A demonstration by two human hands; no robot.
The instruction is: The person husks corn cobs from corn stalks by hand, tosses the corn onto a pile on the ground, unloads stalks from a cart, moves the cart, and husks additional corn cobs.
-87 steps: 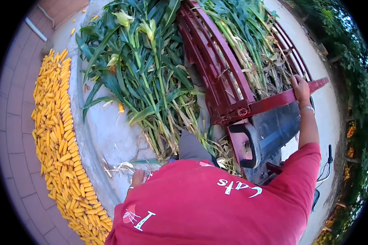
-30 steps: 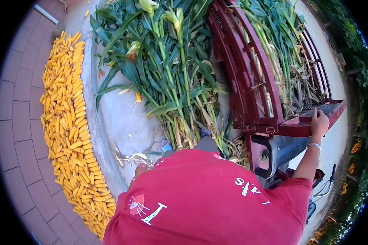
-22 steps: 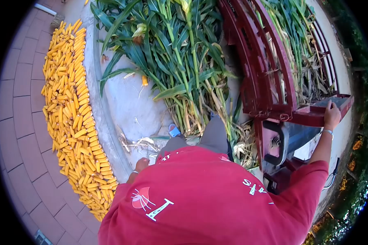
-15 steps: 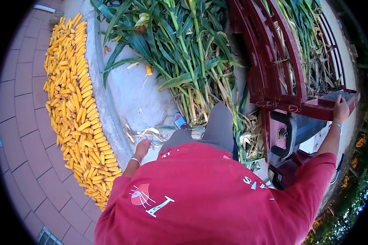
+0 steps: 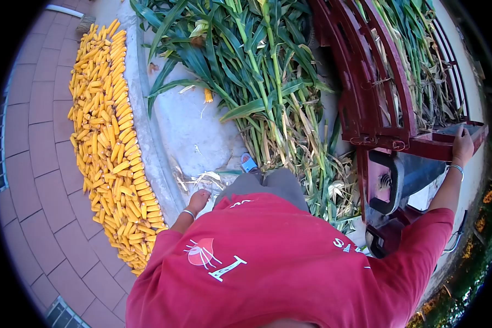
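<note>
My right hand grips the end rail of a dark red metal cart, its fingers over the edge. Behind that rail, the cart bed holds cut corn stalks. My left hand hangs low by my left side with its fingers curled in and nothing visible in them. Closest to it are dry pale husks on the concrete. Ahead of my legs lies a big heap of green corn stalks, and a yellow corn cob shows at its left edge.
A long bank of husked yellow corn cobs runs along my left, beside reddish paving. The cart's slatted red side stands to the right of the heap. Below its end rail sits a black-framed part. A blue sandal shows at my feet.
The whole scene has shifted slightly right in view. My right knee, raised before, is now lower. My right hand stays on the cart rail, and my left hand remains curled.
</note>
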